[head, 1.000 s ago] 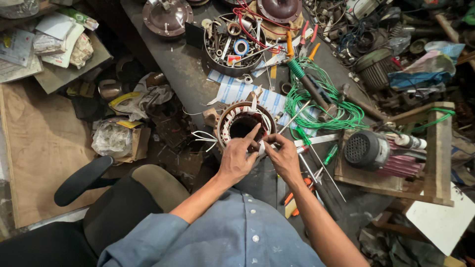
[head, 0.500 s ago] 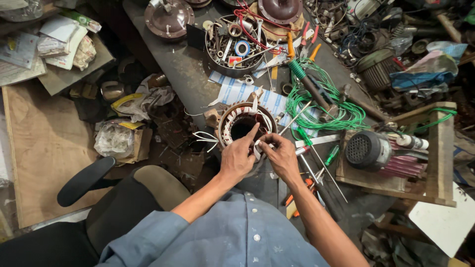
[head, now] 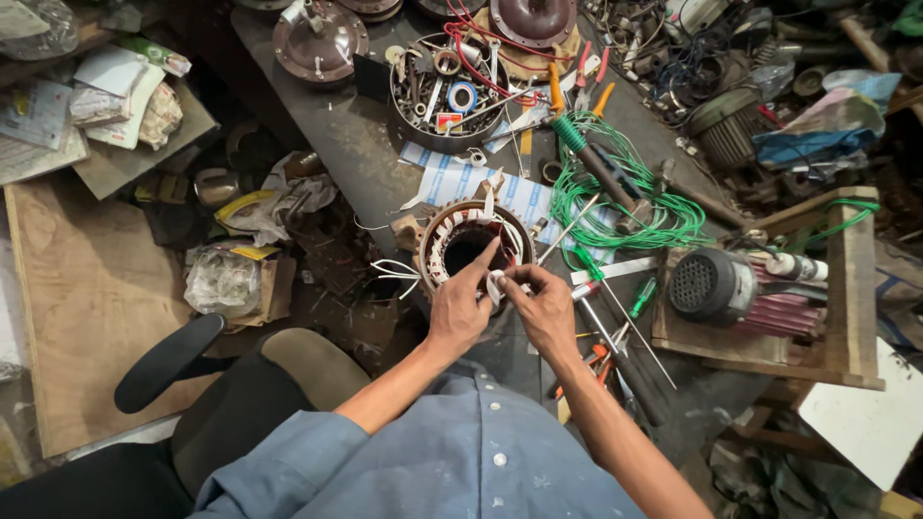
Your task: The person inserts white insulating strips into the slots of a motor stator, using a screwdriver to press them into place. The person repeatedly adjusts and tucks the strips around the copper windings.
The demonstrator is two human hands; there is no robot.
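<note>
Your left hand [head: 460, 309] and right hand [head: 544, 309] are pinched together on a small white strip [head: 496, 284] at the rim of the motor coil ring [head: 471, 242] on the bench [head: 365, 163]. Tucking it between the windings looks like the step in hand; that calls for a steady fingertip push.

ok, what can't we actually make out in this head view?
- Near rim of the stator: covered by the left hand and right hand.
- White piece pinched between the fingers: too small to identify.
- Contents of the round parts tray: small, jumbled.
- Motor housing: cut off by the top edge.
</note>
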